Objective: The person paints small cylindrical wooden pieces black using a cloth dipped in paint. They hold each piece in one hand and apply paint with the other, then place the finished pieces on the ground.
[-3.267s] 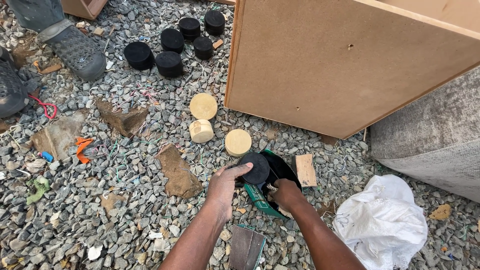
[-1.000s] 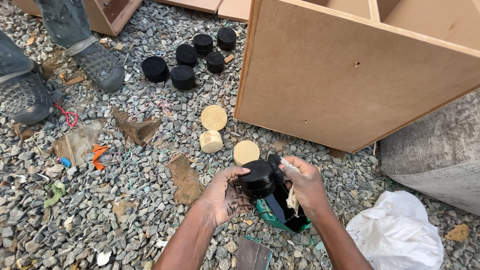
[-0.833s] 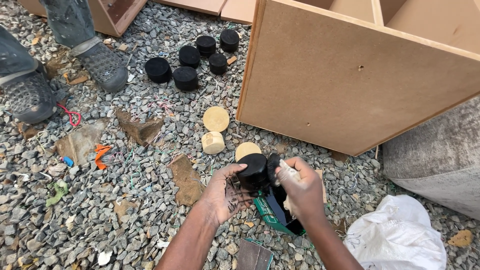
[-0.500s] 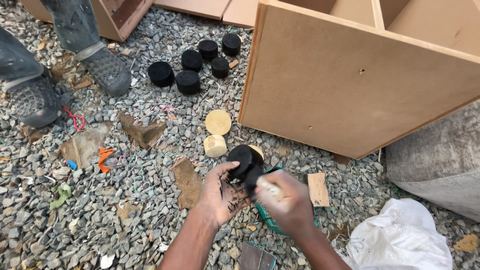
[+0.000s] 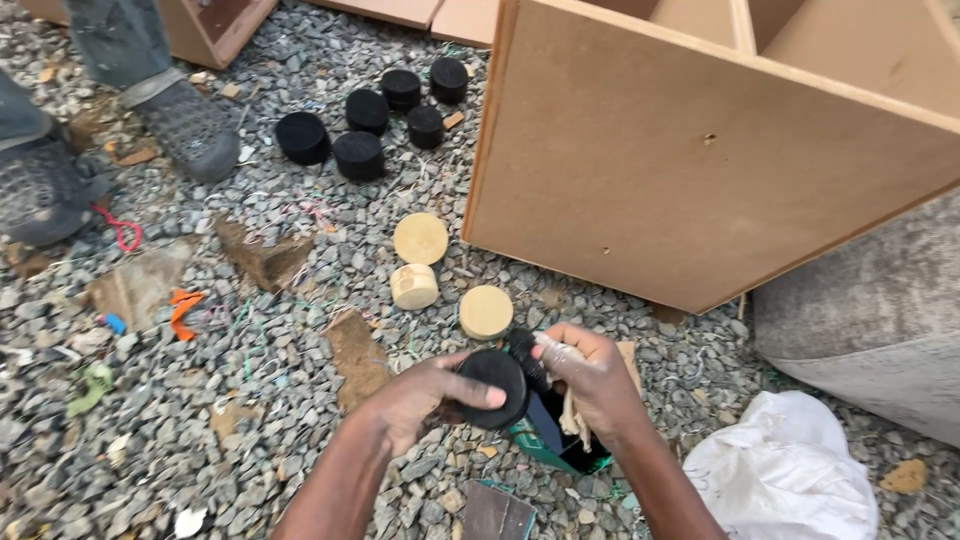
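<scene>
Grey gravel ground (image 5: 250,420) is carrying everything here. Five black discs (image 5: 358,155) are lying in a cluster toward its far edge, and three pale wooden discs (image 5: 420,238) are sitting nearer the middle, just beside a large brown board cabinet (image 5: 680,170) resting on the stones. A white sack (image 5: 785,475) is lying at the near right corner, and a green tray (image 5: 555,445) is sitting near the near edge.

Black disc (image 5: 492,388) in the left hand's (image 5: 420,400) grip: matt, painted finish. Right hand (image 5: 590,375) holds pale cloth rag (image 5: 572,415). Just beyond the grip, three round blocks (image 5: 486,311) of bare, smooth, pale wood. Board panel (image 5: 690,150) beyond: matt fibreboard. Ground (image 5: 250,420): rough grey gravel.
</scene>
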